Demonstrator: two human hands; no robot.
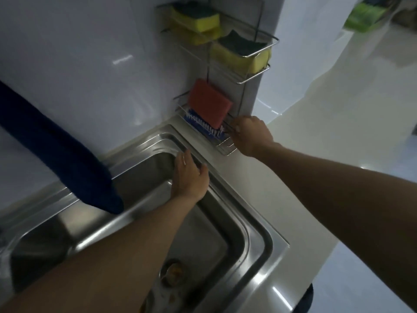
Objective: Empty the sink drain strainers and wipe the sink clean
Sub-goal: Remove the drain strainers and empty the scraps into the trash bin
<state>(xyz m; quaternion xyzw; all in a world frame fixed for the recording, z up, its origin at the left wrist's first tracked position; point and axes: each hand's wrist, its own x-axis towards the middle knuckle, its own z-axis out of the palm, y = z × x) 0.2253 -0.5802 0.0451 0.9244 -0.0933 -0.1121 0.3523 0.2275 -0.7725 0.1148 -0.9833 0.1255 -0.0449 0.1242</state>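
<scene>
A stainless steel sink [259, 240] fills the lower middle of the head view. Its drain strainer [173, 272] sits in the basin floor with brownish scraps in it, partly hidden by my left forearm. My left hand [188, 177] lies flat on the far right rim of the basin, fingers apart and holding nothing. My right hand [249, 135] is at the right end of the lower wire rack [225, 150], with its fingers curled against the wires beside a blue brush [203, 125]. Whether they grip anything is unclear. An orange sponge [209, 102] leans in that rack.
Yellow sponges with dark scouring tops [195, 18] [242, 53] sit in the upper wire shelves on the white tiled wall. A dark blue cloth-like shape [58, 150] hangs over the sink's left part. The pale countertop [316, 181] runs to the right.
</scene>
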